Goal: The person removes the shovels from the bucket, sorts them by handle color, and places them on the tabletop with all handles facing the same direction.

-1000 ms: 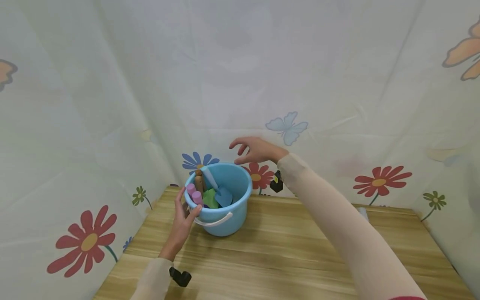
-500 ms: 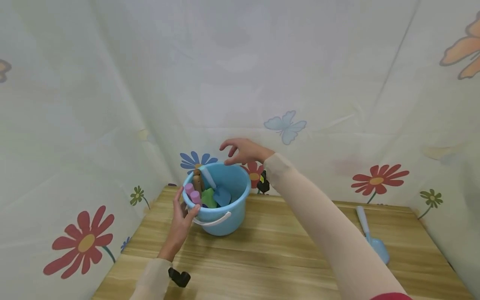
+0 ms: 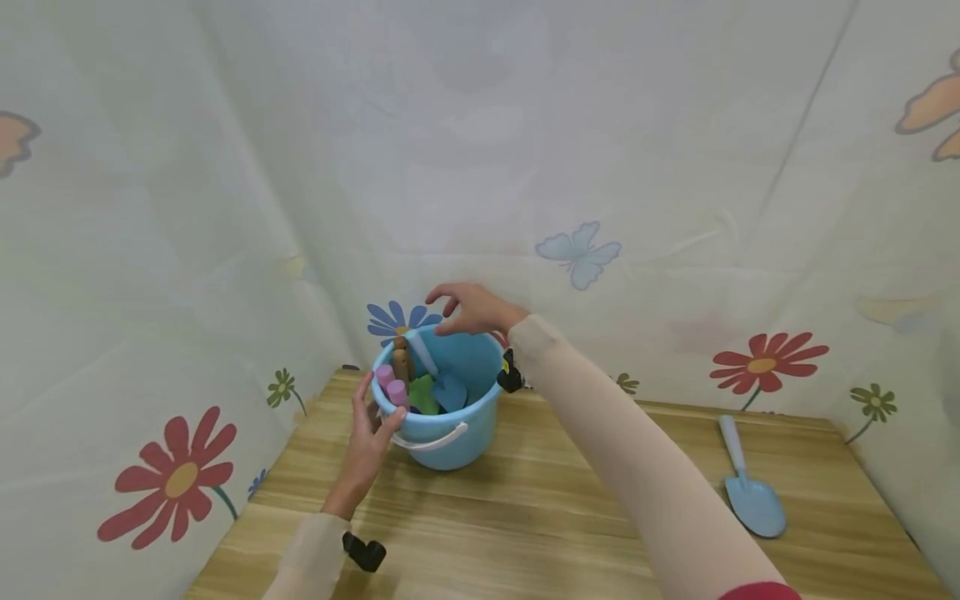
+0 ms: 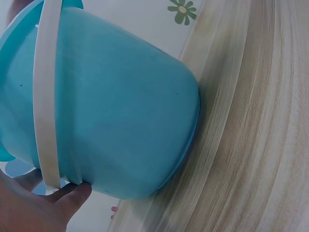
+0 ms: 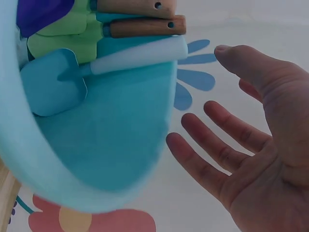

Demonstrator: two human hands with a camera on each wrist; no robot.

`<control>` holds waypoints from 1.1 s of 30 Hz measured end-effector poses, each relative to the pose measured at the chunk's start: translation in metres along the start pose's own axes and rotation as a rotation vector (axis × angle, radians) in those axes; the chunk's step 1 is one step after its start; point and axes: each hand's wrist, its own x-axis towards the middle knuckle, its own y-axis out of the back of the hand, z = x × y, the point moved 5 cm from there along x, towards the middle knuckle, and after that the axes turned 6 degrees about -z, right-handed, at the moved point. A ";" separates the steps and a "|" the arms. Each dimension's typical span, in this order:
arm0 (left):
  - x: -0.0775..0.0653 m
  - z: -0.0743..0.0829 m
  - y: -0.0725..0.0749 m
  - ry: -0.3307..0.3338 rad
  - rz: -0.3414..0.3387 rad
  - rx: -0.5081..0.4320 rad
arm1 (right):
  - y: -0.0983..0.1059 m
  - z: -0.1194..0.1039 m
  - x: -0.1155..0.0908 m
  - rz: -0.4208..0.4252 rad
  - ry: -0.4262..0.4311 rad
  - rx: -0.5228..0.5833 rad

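Observation:
A light blue bucket (image 3: 450,454) with a white handle (image 3: 438,442) stands upright on the table. My left hand (image 3: 366,446) holds its left side, fingers and thumb at the rim. My right hand (image 3: 480,308) hovers over the far rim, fingers apart and empty. Inside lean a blue toy shovel (image 5: 53,82) with a pale handle, green tools (image 5: 65,41) with wooden handles (image 5: 145,26), and a purple piece (image 5: 43,14). Two pink-purple cylindrical ends (image 3: 397,392) show by the left rim. The shovel's pale handle end lies near my right fingertips in the right wrist view.
Another light blue shovel (image 3: 753,504) lies on the wood-grain table (image 3: 525,517), to the right of my right forearm. A white curtain (image 3: 600,150) printed with flowers and butterflies hangs close behind the table and along both sides.
My right hand has moved left, from beyond the bucket's right side to over its far rim. The shovel on the table has come out from behind my forearm. My left hand stays on the bucket.

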 end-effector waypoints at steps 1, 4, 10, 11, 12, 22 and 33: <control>0.000 0.000 0.000 0.001 0.000 -0.003 | -0.002 -0.001 0.003 0.006 0.003 -0.002; 0.000 0.000 -0.001 0.001 -0.003 -0.016 | -0.005 -0.004 0.009 0.008 0.028 -0.006; -0.001 0.000 0.000 -0.003 -0.002 -0.020 | -0.014 -0.006 0.020 -0.012 0.048 -0.014; -0.002 -0.001 0.000 -0.005 0.000 -0.019 | -0.016 -0.005 0.022 -0.015 0.044 -0.015; -0.002 -0.001 0.001 -0.007 -0.001 -0.021 | -0.017 -0.005 0.023 -0.018 0.040 -0.012; -0.004 -0.002 0.004 -0.012 0.011 -0.022 | -0.029 -0.015 0.028 -0.038 0.029 0.005; -0.006 0.000 0.000 -0.011 0.030 -0.005 | -0.038 -0.016 0.035 -0.033 0.021 -0.025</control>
